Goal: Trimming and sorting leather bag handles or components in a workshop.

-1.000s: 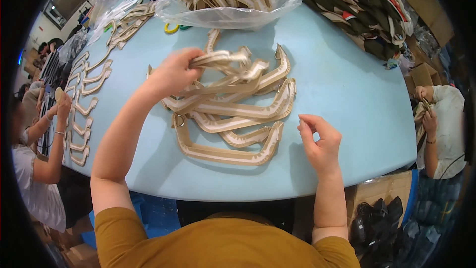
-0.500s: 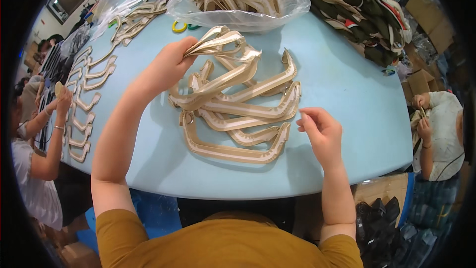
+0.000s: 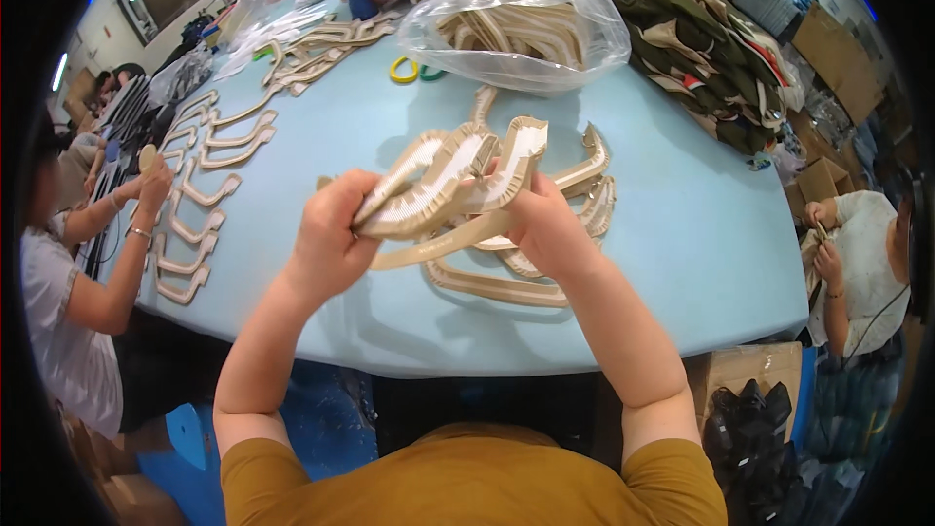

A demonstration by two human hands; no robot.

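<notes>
My left hand (image 3: 336, 232) grips one end of a bundle of curved beige fabric strips (image 3: 438, 183), each with a white band and a notched edge. The bundle is raised over the middle of the table. My right hand (image 3: 551, 226) is closed on the other side of the bundle, its fingertips partly hidden behind the strips. Below and behind it, more loose curved strips (image 3: 506, 289) lie tangled on the light blue table (image 3: 701, 253), partly covered by my hands and the bundle.
A clear plastic bag (image 3: 612, 37) of similar strips stands at the back. Yellow scissor-like handles (image 3: 403, 69) lie beside it. Strips (image 3: 185, 282) are laid out on the left, near a seated person (image 3: 78, 312). A dark green garment pile (image 3: 691, 58) lies at back right; another person (image 3: 862, 263) sits far right.
My left hand has come down nearer with its bundle. My right hand, formerly beside the pile holding no strip, has moved up and left and closed on the bundle. The view has shifted slightly.
</notes>
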